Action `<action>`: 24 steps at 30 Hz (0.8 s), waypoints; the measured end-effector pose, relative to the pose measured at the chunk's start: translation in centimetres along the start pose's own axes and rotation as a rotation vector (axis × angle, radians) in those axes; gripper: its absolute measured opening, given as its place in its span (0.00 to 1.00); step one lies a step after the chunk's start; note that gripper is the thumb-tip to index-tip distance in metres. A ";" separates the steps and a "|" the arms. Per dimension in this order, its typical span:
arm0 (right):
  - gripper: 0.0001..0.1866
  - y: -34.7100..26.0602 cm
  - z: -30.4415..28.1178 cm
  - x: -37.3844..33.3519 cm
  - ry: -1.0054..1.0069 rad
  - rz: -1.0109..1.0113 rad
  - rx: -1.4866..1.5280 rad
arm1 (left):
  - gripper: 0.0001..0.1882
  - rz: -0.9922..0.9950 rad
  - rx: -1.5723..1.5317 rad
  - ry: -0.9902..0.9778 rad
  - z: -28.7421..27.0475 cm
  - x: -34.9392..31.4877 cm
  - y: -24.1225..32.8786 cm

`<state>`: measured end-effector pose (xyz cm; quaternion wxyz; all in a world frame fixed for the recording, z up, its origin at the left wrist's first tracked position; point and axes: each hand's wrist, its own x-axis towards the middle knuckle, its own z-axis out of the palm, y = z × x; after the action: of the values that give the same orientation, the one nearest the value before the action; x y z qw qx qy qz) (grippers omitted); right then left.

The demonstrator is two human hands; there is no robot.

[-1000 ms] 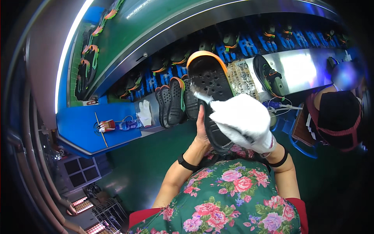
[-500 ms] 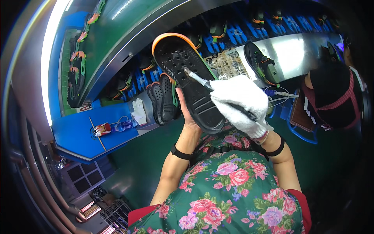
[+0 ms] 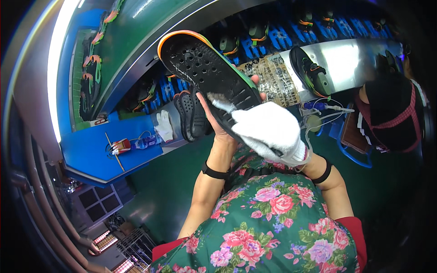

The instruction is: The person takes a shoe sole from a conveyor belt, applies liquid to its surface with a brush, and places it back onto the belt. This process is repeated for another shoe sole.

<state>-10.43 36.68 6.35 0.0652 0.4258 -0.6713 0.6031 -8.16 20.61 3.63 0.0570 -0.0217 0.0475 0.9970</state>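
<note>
My bare left hand (image 3: pixel 220 131) is wrapped around a black shoe sole (image 3: pixel 198 63) with an orange and green rim. The thumb lies along its left edge, and fingertips show at the right edge. The sole is tilted, its hollow inner face with round holes toward me. My right hand (image 3: pixel 268 129), in a white knit glove, grips a brush (image 3: pixel 221 103) whose bristles lie against or just over the sole's left middle; contact is hard to make out. Wet-looking streaks mark the black surface. Most of the brush handle is hidden by the glove.
Several more soles (image 3: pixel 185 113) stand left of my left hand. A blue table (image 3: pixel 86 157) bears a white glove (image 3: pixel 164 126) and a bottle (image 3: pixel 146 142). A black shoe (image 3: pixel 309 73) rests on the metal ledge beside taped cardboard (image 3: pixel 273 75). Another person (image 3: pixel 387 109) is at right.
The sole has shifted up and left and turned more to the left. The brush has moved from its upper holes down toward the left middle edge. Left fingertips now show at its right edge.
</note>
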 end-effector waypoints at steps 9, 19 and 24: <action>0.17 0.3 0.3 -1.1 0.036 -0.033 -0.022 | 0.57 0.056 -0.051 0.033 0.0 -0.2 -0.4; 0.18 -0.3 -0.9 -1.9 -0.003 -0.121 -0.012 | 0.51 0.044 0.082 -0.051 -1.4 -0.8 -0.1; 0.13 -1.0 -0.8 -2.7 -0.030 0.025 0.292 | 0.52 0.065 0.072 -0.055 -1.4 -1.0 0.0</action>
<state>-8.42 38.83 5.69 -0.0150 0.4315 -0.5827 0.6885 -7.13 20.35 2.27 0.0265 0.0092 0.0822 0.9962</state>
